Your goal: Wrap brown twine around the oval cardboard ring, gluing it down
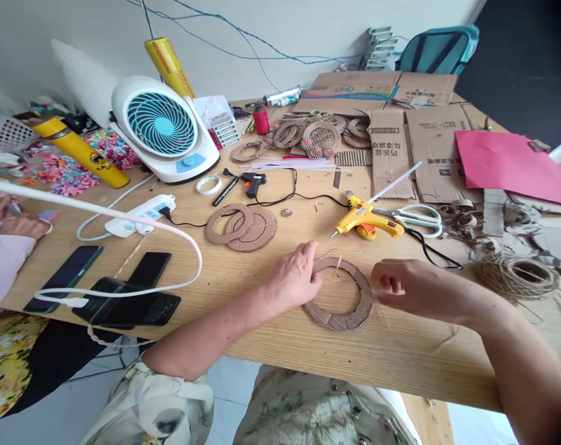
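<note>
A flat cardboard ring (361, 312) is at the table's front edge, between my two hands. My left hand (293, 277) is closed at the ring's upper left rim, its fingers bent over the edge. A thin strand of twine (339, 254) loops up by those fingertips and across the ring's top. On the right, my right hand (398, 283) is curled closed beside the rim, with thin twine trailing below it; its grip is partly hidden. Beyond the hands lies a yellow glue gun (364, 217) with a glue stick in its back, next to white-handled scissors (419, 219).
A coil of twine (516, 275) and cardboard scraps lie at right. More cardboard rings (228, 224) lie ahead, near a black glue gun (253, 183). A fan (162, 127), power strip (138, 216), white cable and phones (148, 269) occupy the left, beside another person's hands (23, 224).
</note>
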Demonstrator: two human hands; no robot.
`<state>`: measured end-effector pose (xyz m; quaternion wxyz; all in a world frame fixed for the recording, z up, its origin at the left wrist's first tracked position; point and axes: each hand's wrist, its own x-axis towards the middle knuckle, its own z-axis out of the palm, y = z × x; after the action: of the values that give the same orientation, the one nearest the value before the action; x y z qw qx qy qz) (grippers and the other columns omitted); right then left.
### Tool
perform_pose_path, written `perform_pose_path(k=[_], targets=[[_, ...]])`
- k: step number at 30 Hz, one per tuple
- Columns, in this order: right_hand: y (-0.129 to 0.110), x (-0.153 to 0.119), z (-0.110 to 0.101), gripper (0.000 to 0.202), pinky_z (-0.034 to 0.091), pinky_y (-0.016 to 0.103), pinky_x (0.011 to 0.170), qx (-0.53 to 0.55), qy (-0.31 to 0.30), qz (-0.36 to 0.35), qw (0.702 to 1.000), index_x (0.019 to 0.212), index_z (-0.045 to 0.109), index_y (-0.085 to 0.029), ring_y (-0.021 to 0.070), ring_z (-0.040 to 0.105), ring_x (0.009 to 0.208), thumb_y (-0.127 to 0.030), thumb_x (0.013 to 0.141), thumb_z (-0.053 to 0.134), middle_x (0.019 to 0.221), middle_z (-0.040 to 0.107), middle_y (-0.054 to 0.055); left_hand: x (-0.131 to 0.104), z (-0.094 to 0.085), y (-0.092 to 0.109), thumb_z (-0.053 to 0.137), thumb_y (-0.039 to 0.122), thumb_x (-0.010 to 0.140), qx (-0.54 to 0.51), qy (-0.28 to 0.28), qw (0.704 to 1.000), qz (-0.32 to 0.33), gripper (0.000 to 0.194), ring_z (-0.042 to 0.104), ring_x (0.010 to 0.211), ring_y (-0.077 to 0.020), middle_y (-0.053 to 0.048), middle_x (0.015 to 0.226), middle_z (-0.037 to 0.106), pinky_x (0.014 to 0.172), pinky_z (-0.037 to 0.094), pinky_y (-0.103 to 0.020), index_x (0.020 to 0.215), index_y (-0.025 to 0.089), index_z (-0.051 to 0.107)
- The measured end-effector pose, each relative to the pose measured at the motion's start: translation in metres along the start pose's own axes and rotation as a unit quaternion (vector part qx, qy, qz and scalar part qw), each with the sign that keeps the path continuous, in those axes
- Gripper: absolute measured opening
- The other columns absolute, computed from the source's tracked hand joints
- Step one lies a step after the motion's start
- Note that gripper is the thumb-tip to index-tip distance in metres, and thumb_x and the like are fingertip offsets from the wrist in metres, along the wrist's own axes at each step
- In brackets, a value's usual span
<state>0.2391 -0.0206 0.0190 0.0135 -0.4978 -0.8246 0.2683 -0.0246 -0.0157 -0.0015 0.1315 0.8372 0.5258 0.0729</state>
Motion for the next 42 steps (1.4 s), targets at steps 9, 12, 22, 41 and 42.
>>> perform_pose_path(k=[9,12,22,41,42], targets=[[-0.004,-0.003,-0.005,0.013,0.039,0.028,0.058,-0.009,-0.03,0.025,0.999,0.073,0.06,-0.023,0.0142,0.055,0.061,-0.026,0.085,0.055,0.069,0.065,0.0,-0.003,-0.008,-0.001,0.054,0.016,0.086,-0.008,-0.034,0.999,-0.01,0.052,0.068,0.094,-0.0289,-0.014,0.108,0.067,0.08,0.055,-0.041,0.134,0.011,0.038],[0.0,-0.004,-0.014,0.018,0.04,0.026,0.056,0.089,0.027,0.006,0.996,0.079,0.061,-0.022,0.013,0.054,0.06,-0.036,0.089,0.056,0.067,0.063,0.0,-0.003,-0.007,-0.006,0.057,0.02,0.087,-0.028,0.002,1.0,0.006,0.046,0.067,0.097,-0.0296,-0.014,0.109,0.065,0.082,0.054,-0.042,0.128,0.013,0.039],[-0.028,-0.003,0.005,0.012,0.045,0.021,0.06,0.244,0.096,-0.163,0.951,0.089,0.063,-0.02,0.0092,0.056,0.063,-0.031,0.093,0.061,0.074,0.065,0.0,0.012,-0.019,-0.018,0.041,0.027,0.097,-0.627,0.012,0.774,-0.094,0.006,0.07,0.08,-0.0161,-0.002,0.085,0.066,0.078,0.054,-0.031,0.099,0.022,0.038],[0.036,0.053,0.015,0.056,0.045,0.047,0.089,-0.188,0.353,0.078,0.913,0.134,0.053,-0.018,0.0348,0.057,0.109,-0.054,0.091,0.053,0.117,0.062,0.016,-0.001,-0.012,-0.021,0.072,0.034,0.089,-0.081,0.052,0.995,0.016,0.021,0.062,0.078,-0.0173,-0.003,0.094,0.06,0.073,0.05,-0.03,0.087,0.018,0.059],[0.037,0.055,0.018,0.055,0.044,0.047,0.088,-0.191,0.35,0.088,0.913,0.133,0.054,-0.018,0.0346,0.057,0.108,-0.054,0.091,0.052,0.115,0.063,0.016,-0.002,-0.011,-0.021,0.072,0.039,0.089,-0.055,0.046,0.997,0.009,0.025,0.062,0.08,-0.0191,-0.004,0.094,0.06,0.074,0.05,-0.031,0.088,0.018,0.058]])
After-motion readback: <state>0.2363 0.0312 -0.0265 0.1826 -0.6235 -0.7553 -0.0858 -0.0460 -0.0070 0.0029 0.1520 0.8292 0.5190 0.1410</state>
